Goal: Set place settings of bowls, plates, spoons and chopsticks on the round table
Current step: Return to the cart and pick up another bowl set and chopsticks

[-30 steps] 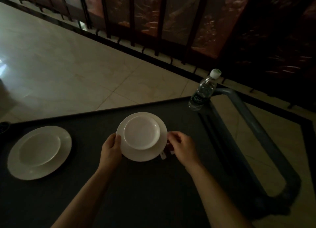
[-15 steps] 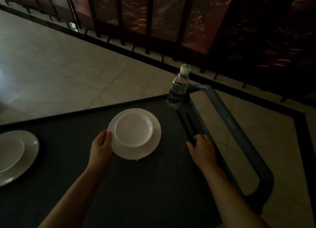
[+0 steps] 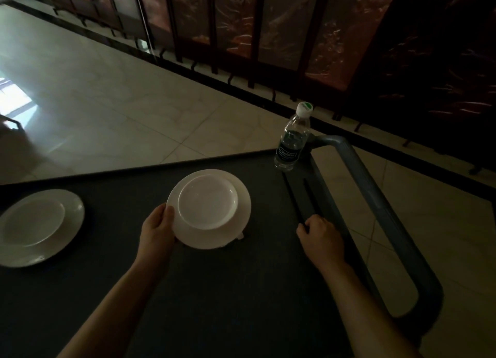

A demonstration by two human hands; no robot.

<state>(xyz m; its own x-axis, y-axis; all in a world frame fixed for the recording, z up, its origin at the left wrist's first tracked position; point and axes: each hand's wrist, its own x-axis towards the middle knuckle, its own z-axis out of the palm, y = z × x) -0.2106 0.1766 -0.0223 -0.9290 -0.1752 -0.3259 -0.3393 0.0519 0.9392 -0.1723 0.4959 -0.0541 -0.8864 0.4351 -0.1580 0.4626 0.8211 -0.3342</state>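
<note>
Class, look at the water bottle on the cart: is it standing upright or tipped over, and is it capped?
Upright and capped. The water bottle stands on its base at the cart's far corner, white cap on top.

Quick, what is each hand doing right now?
Left hand: closed on the rim of the stacked plates.
Right hand: curled at the cart's edge; grip cannot be told.

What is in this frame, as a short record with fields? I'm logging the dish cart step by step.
surface: dark cart top, grey handle on its right side
middle stack: small plate on a larger plate
left stack: the same pairing, untouched
left hand: grips the middle stack's left rim
right hand: curled at the cart's right edge
water bottle: upright, far right corner
</note>
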